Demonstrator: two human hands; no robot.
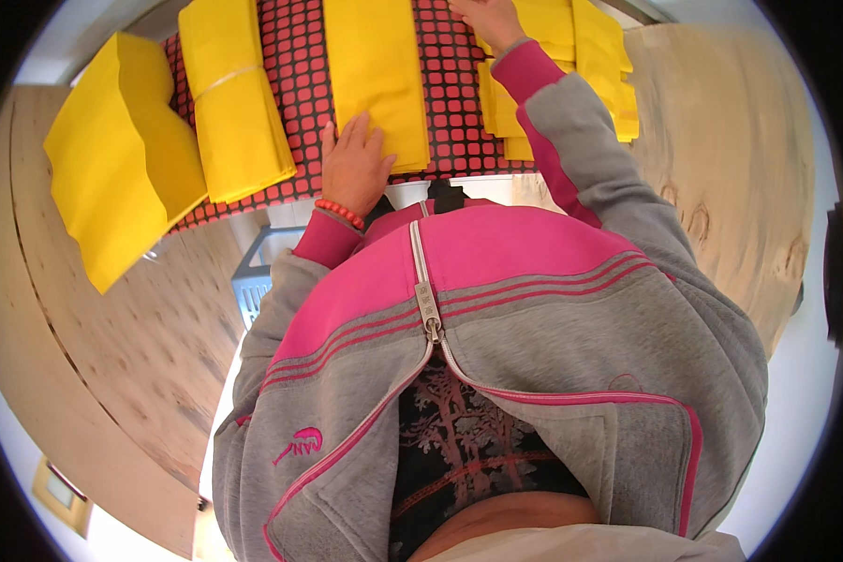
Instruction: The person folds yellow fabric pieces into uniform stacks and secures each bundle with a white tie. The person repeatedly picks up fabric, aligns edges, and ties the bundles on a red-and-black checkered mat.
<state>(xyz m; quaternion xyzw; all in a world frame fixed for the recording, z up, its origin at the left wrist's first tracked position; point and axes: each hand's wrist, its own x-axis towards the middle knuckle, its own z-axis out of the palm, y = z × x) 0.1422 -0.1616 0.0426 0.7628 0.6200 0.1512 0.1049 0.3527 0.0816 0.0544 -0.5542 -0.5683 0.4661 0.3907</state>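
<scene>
A long yellow folded sheet, perhaps cloth or felt (375, 66), lies lengthwise in front of me on a red-and-black checked cloth (295, 84). My left hand (351, 164), with a red bead bracelet at its wrist, rests on the sheet's near left part, fingers outstretched and open. At the top edge of the view, my right hand (495, 21) is above the checked cloth, between that sheet and a yellow stack (599, 75) on the right. Its fingers reach leftward and look open, holding nothing visible; the picture's edge partly cuts them off.
Left of the middle sheet lies a yellow bundle (239, 122) with a pale band around it. Farther left, a loose yellow sheet (122, 159) overhangs the cloth's edge. Wooden surfaces (721, 159) flank both sides. A blue plastic crate (253, 272) stands below, near my left forearm.
</scene>
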